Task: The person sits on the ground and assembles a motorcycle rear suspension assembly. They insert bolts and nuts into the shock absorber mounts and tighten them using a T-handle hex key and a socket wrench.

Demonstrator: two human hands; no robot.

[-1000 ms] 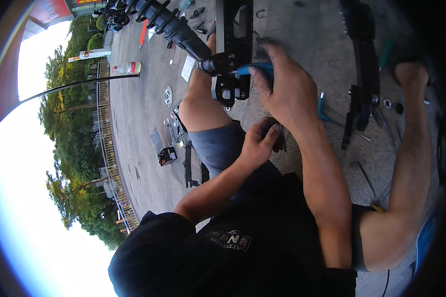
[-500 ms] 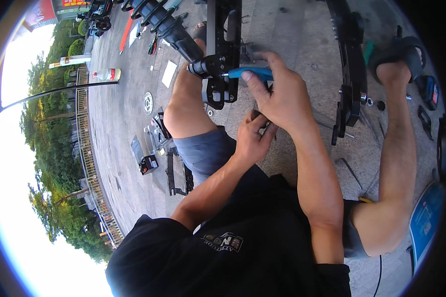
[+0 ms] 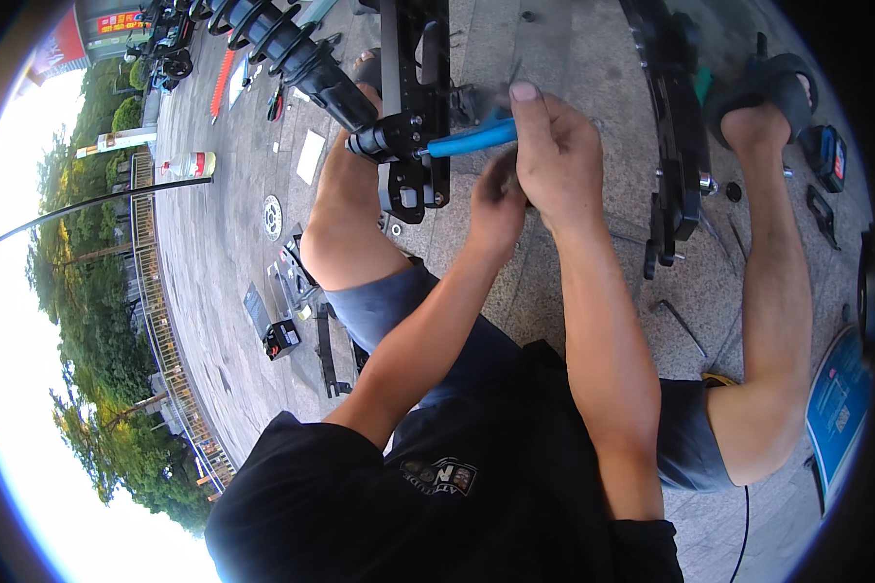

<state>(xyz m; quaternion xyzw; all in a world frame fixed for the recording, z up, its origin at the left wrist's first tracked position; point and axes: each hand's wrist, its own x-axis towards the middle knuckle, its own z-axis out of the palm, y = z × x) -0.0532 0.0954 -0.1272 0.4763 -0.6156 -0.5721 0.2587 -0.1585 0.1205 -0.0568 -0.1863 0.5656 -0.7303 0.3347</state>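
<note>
My right hand (image 3: 566,160) is closed around the end of a blue-handled hex key (image 3: 472,141), thumb pointing up. The tool's short metal tip meets a bolt on the lower part of a black metal fork bracket (image 3: 408,160). A black coil-spring shock absorber (image 3: 292,58) joins this bracket from the upper left. Just beneath the right hand is my left hand (image 3: 498,209), its darkened fingers curled and partly hidden behind the right. What they hold, if anything, cannot be made out.
A second black arm (image 3: 666,146) hangs on the right. On the paving lie a brake disc (image 3: 273,219), a black box (image 3: 282,338), an L-shaped hex key (image 3: 681,328) and a white sheet (image 3: 310,157). A bottle (image 3: 190,165) stands left; a blue board (image 3: 839,413) lies at lower right.
My right hand has turned, its thumb going from lying along the blue handle to pointing up. More of the handle shows, now tilted. The whole view has shifted slightly.
</note>
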